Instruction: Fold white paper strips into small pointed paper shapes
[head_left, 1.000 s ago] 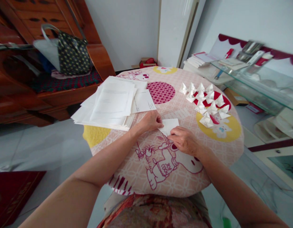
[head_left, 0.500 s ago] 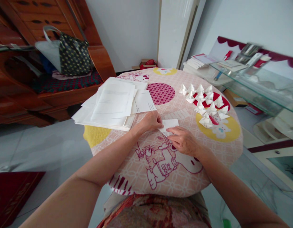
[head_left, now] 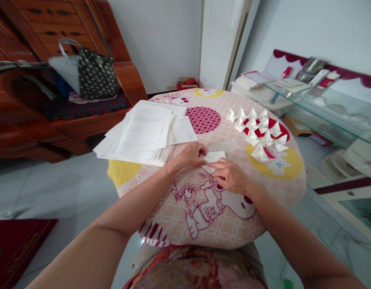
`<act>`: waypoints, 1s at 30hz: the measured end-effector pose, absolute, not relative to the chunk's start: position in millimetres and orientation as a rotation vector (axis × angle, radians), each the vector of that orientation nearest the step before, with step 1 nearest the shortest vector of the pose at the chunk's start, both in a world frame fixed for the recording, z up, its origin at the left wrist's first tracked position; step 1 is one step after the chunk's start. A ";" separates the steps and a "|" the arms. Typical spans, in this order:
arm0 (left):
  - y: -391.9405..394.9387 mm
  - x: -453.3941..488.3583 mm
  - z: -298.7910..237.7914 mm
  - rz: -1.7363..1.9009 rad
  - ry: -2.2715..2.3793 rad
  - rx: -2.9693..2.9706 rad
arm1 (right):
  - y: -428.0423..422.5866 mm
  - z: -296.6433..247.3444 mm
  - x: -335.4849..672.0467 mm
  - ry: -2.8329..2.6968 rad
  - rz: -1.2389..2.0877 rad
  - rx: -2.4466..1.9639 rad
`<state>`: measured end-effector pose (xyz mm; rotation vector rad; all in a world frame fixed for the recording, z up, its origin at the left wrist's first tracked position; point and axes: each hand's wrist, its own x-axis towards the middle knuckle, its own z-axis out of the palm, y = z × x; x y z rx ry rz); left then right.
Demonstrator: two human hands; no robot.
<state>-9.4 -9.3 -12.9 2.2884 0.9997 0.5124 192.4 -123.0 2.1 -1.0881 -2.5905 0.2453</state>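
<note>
A small folded piece of white paper (head_left: 216, 155) lies on the cloth-covered round table (head_left: 233, 233) in front of me. My left hand (head_left: 191, 155) pinches its left edge, fingers curled. From the right, my right hand (head_left: 230, 175) grips the near edge, its index finger stretched across the paper and the other fingers bent; the thumb is hidden. Farther right stand several folded white paper shapes (head_left: 259, 153) with pointed tips, set in rows. To the left of my hands is a loose stack of white paper sheets (head_left: 143, 128), some with faint print.
A glass-topped shelf unit (head_left: 333, 108) with cups and papers stands close by the table's right side. On the left, a wooden bench (head_left: 125, 80) carries a dark patterned bag (head_left: 96, 74). A red box (head_left: 19, 245) sits on the floor at lower left.
My right index finger has slid slightly left along the paper, closer to my left fingers. The whole view has shifted a little; the other things stay in place.
</note>
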 end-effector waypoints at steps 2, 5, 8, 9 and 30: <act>-8.1 -11.7 -14.9 0.527 0.982 2.314 | -122.9 3.0 191.8 -2.602 0.243 -1.096; -6.7 -15.9 -13.5 0.472 0.942 2.288 | -122.7 3.4 191.2 -2.622 0.222 -1.103; -5.3 -20.8 -9.3 0.429 0.892 2.245 | -122.7 2.8 191.1 -2.628 0.195 -1.108; -4.6 -22.5 -8.0 0.423 0.872 2.231 | -122.7 2.6 191.2 -2.628 0.191 -1.108; -30.5 -31.1 1.1 0.453 0.505 2.636 | -116.9 -1.7 196.7 -2.543 0.284 -1.045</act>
